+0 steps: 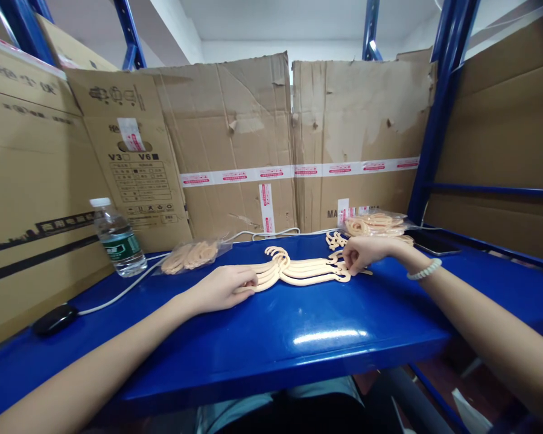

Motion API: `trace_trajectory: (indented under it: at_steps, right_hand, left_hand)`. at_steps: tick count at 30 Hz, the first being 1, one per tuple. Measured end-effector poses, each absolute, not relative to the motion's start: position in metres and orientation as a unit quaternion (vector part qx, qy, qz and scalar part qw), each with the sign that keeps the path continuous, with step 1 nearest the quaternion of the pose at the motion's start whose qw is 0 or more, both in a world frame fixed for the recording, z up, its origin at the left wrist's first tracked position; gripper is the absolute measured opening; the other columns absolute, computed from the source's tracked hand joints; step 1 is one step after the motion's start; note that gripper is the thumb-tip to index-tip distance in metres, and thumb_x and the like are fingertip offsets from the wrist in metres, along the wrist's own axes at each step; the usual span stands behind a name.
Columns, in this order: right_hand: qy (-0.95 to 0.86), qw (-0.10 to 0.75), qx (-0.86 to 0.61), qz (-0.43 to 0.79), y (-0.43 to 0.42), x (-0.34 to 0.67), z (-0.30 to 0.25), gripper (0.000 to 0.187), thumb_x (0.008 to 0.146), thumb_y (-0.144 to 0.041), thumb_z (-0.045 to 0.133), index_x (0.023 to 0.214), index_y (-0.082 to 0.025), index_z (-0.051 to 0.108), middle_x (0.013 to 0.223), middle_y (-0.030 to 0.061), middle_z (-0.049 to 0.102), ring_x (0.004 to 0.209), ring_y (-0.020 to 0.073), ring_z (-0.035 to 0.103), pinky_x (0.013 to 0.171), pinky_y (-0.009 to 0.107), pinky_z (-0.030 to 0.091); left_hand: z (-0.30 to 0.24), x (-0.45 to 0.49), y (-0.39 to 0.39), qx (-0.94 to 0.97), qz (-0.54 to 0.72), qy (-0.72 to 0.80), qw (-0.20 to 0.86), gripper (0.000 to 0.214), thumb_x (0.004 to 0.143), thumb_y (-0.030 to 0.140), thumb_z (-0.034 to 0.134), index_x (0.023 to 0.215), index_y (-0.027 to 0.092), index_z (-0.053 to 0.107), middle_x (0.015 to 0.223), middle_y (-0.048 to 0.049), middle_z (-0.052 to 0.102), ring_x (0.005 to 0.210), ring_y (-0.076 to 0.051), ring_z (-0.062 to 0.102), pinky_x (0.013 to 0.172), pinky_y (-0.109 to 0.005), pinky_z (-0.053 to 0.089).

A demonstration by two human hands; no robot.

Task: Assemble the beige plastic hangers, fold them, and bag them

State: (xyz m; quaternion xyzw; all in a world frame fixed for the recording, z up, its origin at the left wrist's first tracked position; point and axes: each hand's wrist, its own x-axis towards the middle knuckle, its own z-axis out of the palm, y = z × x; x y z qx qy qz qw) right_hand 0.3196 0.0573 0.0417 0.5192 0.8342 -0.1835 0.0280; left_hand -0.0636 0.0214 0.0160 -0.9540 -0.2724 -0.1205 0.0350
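Observation:
Several peach plastic clothes hangers [310,271] lie nested on the blue table, their hooks bunched at the middle. My left hand [226,286] rests over their left arms, with its fingers curled round them. At the opposite ends, my right hand [366,250] is closed, fingertips pinched down on a small peach hook-shaped piece [342,278] beside the hanger tips. My fingers partly hide that piece, and I cannot tell whether it is joined to a hanger. Just behind the right hand lie more small peach pieces [335,240].
Clear bags of peach parts lie at the back left [194,255] and back right [375,224]. A water bottle [119,241], a black mouse-like device [55,319] with a white cable and a dark phone [435,243] are on the blue table [271,343]. Cardboard sheets [235,138] wall the back.

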Motion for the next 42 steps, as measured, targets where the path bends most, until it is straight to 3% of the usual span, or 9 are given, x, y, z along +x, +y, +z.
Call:
trace_trajectory:
  at_steps: [9,18,25,31,35,37,40,42]
  right_hand:
    - [0.84,0.017,0.506,-0.195,0.06,0.324,0.037,0.037,0.061,-0.046,0.07,0.078,-0.013,0.07,0.067,0.0042,0.068,0.063,0.0162,0.059,0.054,0.023,0.039]
    - [0.833,0.008,0.52,-0.187,0.056,0.32,0.037,0.035,0.061,-0.046,0.07,0.075,-0.013,0.069,0.068,0.0049,0.068,0.061,0.0171,0.059,0.051,0.024,0.038]
    - [0.833,-0.005,0.524,-0.178,0.056,0.32,0.037,0.022,0.065,-0.035,0.067,0.073,-0.014,0.067,0.069,0.0046,0.069,0.061,0.0168,0.06,0.052,0.023,0.039]
    - [0.846,-0.116,0.514,-0.075,0.053,0.324,0.044,0.02,0.078,-0.031,0.054,0.081,-0.014,0.064,0.072,0.0064,0.067,0.066,0.0185,0.061,0.056,0.025,0.042]
    - [0.849,-0.16,0.504,-0.027,0.047,0.31,0.041,0.028,0.086,-0.03,0.045,0.098,-0.013,0.065,0.087,0.0098,0.07,0.077,0.0217,0.065,0.068,0.03,0.048]
    - [0.854,-0.153,0.496,-0.039,0.042,0.299,0.035,0.038,0.09,-0.03,0.041,0.116,-0.012,0.061,0.109,0.0139,0.068,0.096,0.025,0.065,0.082,0.033,0.049]
    - [0.873,-0.073,0.479,-0.06,0.03,0.282,0.026,0.057,0.093,-0.041,0.039,0.14,-0.009,0.043,0.142,0.0177,0.046,0.132,0.0297,0.043,0.108,0.04,0.036]
    - [0.877,-0.001,0.474,-0.078,0.022,0.273,0.022,0.079,0.09,-0.057,0.043,0.147,-0.004,0.031,0.151,0.0208,0.029,0.141,0.0333,0.025,0.115,0.044,0.025]
  left_hand:
    - [0.015,-0.063,0.022,-0.954,-0.112,-0.273,0.047,0.012,0.091,0.024,0.047,0.091,0.019,0.058,0.089,-0.0038,0.064,0.079,-0.018,0.059,0.069,-0.026,0.041]
    - [0.017,-0.063,0.021,-0.951,-0.12,-0.266,0.102,0.016,0.09,0.018,0.044,0.078,0.019,0.055,0.08,-0.0027,0.06,0.071,-0.016,0.055,0.062,-0.026,0.037]
    - [0.014,-0.065,0.026,-0.929,-0.117,-0.326,0.132,0.016,0.089,0.018,0.042,0.079,0.019,0.054,0.081,-0.0036,0.06,0.074,-0.018,0.057,0.064,-0.028,0.039]
    - [0.01,-0.062,0.023,-0.918,-0.164,-0.343,0.113,0.017,0.084,0.018,0.048,0.099,0.02,0.056,0.095,-0.0059,0.061,0.088,-0.023,0.057,0.075,-0.032,0.045]
    - [0.007,-0.058,0.019,-0.91,-0.171,-0.363,0.103,0.025,0.084,0.022,0.051,0.108,0.019,0.056,0.105,-0.0095,0.061,0.097,-0.026,0.056,0.084,-0.039,0.047]
    - [0.004,-0.057,0.018,-0.909,-0.175,-0.367,0.092,0.032,0.086,0.025,0.051,0.117,0.018,0.054,0.117,-0.0119,0.059,0.108,-0.028,0.054,0.091,-0.042,0.046]
    - [-0.003,-0.058,0.019,-0.906,-0.162,-0.383,0.076,0.047,0.091,0.037,0.047,0.133,0.016,0.046,0.138,-0.0153,0.05,0.127,-0.032,0.044,0.105,-0.049,0.038]
    - [-0.008,-0.059,0.021,-0.9,-0.134,-0.411,0.06,0.058,0.093,0.048,0.042,0.141,0.015,0.039,0.147,-0.0165,0.041,0.136,-0.035,0.035,0.109,-0.054,0.03]
